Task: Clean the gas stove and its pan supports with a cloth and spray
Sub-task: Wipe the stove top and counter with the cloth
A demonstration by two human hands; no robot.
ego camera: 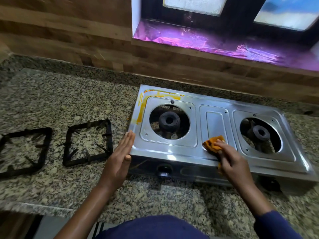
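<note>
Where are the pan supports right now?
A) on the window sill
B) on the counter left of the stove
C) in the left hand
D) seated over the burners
B: both pan supports lie flat on the granite counter left of the gas stove, and its burners stand uncovered.
</note>
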